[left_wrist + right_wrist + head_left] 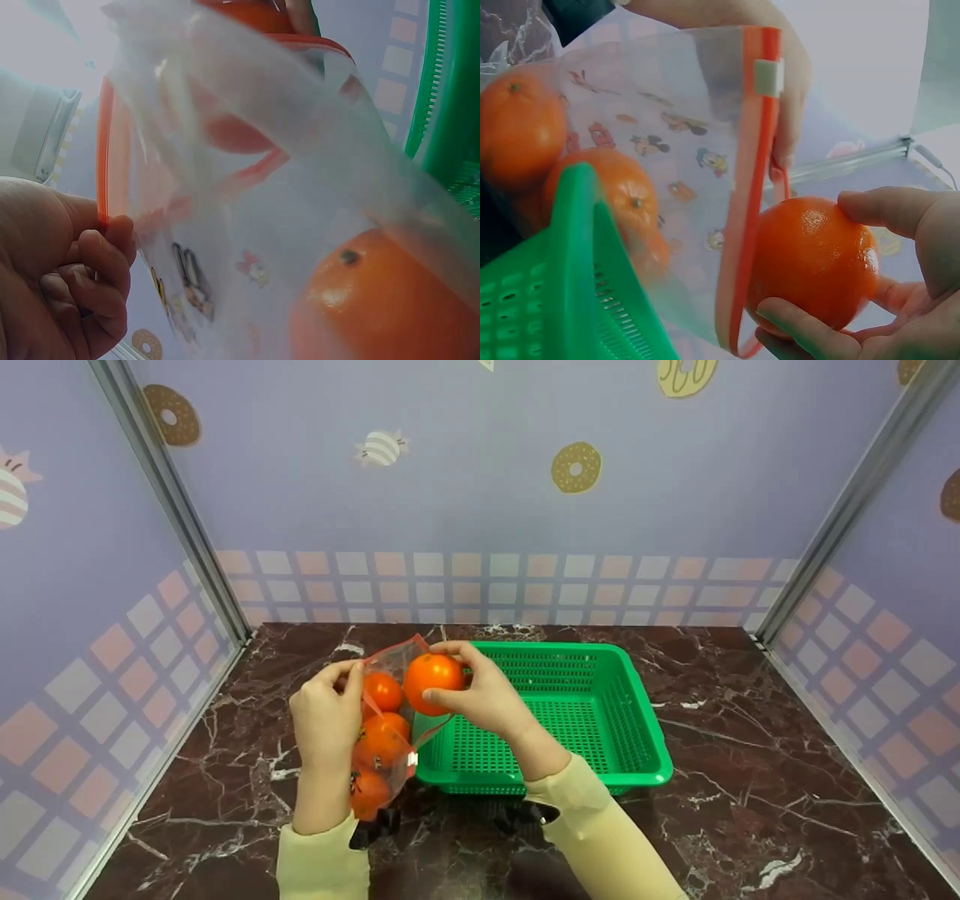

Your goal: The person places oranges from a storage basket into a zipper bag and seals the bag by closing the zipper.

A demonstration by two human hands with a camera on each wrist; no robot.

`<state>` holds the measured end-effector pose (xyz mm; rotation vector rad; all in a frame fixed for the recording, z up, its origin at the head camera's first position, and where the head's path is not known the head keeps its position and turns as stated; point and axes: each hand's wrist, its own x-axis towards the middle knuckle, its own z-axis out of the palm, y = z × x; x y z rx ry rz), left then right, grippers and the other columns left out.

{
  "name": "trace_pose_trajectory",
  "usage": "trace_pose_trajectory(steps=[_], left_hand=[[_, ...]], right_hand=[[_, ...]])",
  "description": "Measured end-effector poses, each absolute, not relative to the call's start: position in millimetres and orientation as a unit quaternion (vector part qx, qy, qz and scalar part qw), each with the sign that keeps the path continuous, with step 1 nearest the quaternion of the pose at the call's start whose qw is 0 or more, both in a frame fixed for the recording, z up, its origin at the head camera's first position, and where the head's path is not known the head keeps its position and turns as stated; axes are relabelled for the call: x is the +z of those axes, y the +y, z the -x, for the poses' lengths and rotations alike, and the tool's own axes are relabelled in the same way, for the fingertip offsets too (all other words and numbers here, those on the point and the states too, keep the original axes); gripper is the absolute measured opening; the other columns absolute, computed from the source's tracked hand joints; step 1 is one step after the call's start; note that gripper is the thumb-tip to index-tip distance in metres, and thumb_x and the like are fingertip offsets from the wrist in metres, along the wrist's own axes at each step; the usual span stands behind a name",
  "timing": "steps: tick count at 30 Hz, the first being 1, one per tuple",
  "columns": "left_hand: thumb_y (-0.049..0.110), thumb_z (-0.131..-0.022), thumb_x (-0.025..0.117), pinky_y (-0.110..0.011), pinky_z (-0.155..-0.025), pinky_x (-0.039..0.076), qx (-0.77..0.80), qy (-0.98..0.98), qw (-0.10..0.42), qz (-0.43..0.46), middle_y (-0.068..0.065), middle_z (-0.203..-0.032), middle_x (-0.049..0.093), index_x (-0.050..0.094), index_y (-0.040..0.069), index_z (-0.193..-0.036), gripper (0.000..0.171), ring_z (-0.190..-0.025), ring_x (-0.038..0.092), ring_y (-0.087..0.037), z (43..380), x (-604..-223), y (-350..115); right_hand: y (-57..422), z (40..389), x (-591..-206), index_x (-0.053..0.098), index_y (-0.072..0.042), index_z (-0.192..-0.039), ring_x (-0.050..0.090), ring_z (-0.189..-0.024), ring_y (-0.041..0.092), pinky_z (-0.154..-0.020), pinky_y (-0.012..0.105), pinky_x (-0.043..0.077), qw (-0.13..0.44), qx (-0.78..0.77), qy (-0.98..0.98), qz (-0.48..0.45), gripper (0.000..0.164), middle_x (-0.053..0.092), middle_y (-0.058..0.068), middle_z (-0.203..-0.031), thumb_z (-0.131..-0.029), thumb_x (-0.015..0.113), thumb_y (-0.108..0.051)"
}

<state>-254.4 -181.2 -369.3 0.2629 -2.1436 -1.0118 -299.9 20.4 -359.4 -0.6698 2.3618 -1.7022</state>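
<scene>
My left hand (326,716) pinches the rim of a clear zip bag (697,90) with a red zip edge and small cartoon prints. Several oranges (604,191) lie inside the bag, seen through its wall. In my right hand (489,695) is another orange (433,682), gripped between thumb and fingers at the mouth of the bag. The right wrist view shows this orange right beside the red zip edge (751,172). A white slider (768,77) sits at one end of the zip. From the left wrist, the bag hides most of the held orange.
A green plastic basket (651,727) with slotted walls stands right of the bag, under my right forearm. Both rest on a dark red marbled tabletop (757,780). Patterned purple panels (480,510) close in the back and both sides.
</scene>
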Motion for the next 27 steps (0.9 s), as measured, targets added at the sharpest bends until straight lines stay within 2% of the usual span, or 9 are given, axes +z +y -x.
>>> trace_pose_trajectory(steps=[6,13,17,22,27], left_hand=[[0.016,-0.101,0.067,-0.02,-0.052,0.036,-0.394,-0.835,0.369,-0.103,-0.017,-0.078,0.074,0.081,0.001,-0.101,0.02,-0.053,0.049,-0.013,254,-369,-181],[0.016,-0.101,0.066,-0.02,-0.051,0.035,-0.399,-0.836,0.363,-0.101,-0.017,-0.078,0.073,0.081,0.001,-0.102,0.02,-0.052,0.048,-0.013,253,-369,-182],[0.016,-0.101,0.066,-0.019,-0.049,0.033,-0.403,-0.835,0.361,-0.103,-0.017,-0.077,0.073,0.081,0.001,-0.103,0.021,-0.051,0.046,-0.012,253,-370,-183],[0.015,-0.1,0.067,-0.019,-0.052,0.036,-0.399,-0.831,0.374,-0.101,-0.017,-0.078,0.074,0.081,0.001,-0.101,0.02,-0.054,0.049,-0.014,255,-370,-183],[0.015,-0.1,0.068,-0.019,-0.053,0.037,-0.396,-0.83,0.379,-0.102,-0.017,-0.078,0.074,0.081,0.001,-0.1,0.019,-0.056,0.051,-0.016,255,-370,-182]], right_hand=[[10,296,-361,0.053,-0.023,-0.146,0.061,-0.119,0.03,-0.098,0.046,0.056,0.077,-0.539,0.807,0.23,0.058,0.055,0.01,-0.144,-0.093,0.078,-0.022],[1,294,-364,0.052,-0.022,-0.147,0.055,-0.138,0.034,-0.102,0.046,0.056,0.087,-0.529,0.811,0.236,0.057,0.048,0.007,-0.157,-0.096,0.075,-0.016],[0,294,-365,0.053,-0.021,-0.146,0.051,-0.143,0.033,-0.104,0.045,0.055,0.082,-0.531,0.808,0.24,0.055,0.049,0.004,-0.156,-0.096,0.074,-0.014],[4,295,-366,0.053,-0.015,-0.146,0.046,-0.147,0.035,-0.105,0.045,0.054,0.086,-0.545,0.799,0.241,0.053,0.048,0.007,-0.156,-0.097,0.073,-0.013],[10,296,-365,0.057,-0.013,-0.143,0.05,-0.143,0.033,-0.113,0.047,0.048,0.063,-0.561,0.791,0.238,0.047,0.054,0.008,-0.151,-0.098,0.072,-0.013]])
